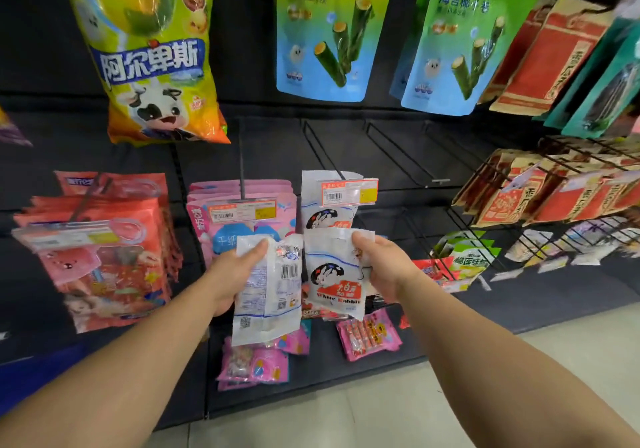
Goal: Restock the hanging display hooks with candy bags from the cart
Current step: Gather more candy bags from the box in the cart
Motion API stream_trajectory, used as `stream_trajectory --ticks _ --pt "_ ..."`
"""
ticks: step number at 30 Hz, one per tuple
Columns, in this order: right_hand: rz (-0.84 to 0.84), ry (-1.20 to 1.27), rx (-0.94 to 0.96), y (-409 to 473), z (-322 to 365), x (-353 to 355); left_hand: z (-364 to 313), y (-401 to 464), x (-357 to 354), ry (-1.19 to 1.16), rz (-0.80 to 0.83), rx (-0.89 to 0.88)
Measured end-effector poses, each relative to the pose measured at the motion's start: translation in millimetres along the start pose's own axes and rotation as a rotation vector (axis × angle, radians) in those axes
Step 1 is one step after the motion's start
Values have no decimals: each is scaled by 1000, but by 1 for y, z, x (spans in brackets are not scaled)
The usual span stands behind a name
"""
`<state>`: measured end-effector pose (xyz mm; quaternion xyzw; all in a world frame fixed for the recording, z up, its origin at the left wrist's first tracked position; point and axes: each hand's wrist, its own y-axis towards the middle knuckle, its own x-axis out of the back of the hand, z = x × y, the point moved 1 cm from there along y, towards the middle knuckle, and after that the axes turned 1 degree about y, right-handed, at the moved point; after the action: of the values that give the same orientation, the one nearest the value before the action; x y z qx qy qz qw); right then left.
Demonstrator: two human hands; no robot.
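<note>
My left hand (235, 271) grips a white candy bag (268, 295) with its back and barcode facing me. My right hand (379, 264) pinches the top corner of a second white candy bag (334, 274), front side out, with a rabbit picture and red label. Both bags are held side by side just below a hook carrying one white rabbit candy bag (327, 212) behind an orange price tag (349, 193). The cart is out of view.
Pink bags (242, 212) hang left of that hook, red-pink bags (100, 250) farther left. Bare black wire hooks (398, 149) stick out to the right. Small pink packs (369, 333) lie on the dark bottom shelf. Brown-red pouches (554, 194) fill racks at right; large bags hang above.
</note>
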<state>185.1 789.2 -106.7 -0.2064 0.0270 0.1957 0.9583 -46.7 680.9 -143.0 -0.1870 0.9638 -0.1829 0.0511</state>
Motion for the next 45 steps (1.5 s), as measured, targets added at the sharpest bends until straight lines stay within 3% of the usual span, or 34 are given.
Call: stream_trajectory --ticks 9,24,33,45 --pt "139 0 30 47 25 17 -2 4 -16 -9 -4 25" --pt "520 -123 16 94 65 23 9 -13 -69 -156 -289 -26" --pt "368 -131 104 97 77 9 20 -22 -75 -162 -422 60" --pt "178 -271 220 108 71 16 6 -10 -80 -145 -341 27"
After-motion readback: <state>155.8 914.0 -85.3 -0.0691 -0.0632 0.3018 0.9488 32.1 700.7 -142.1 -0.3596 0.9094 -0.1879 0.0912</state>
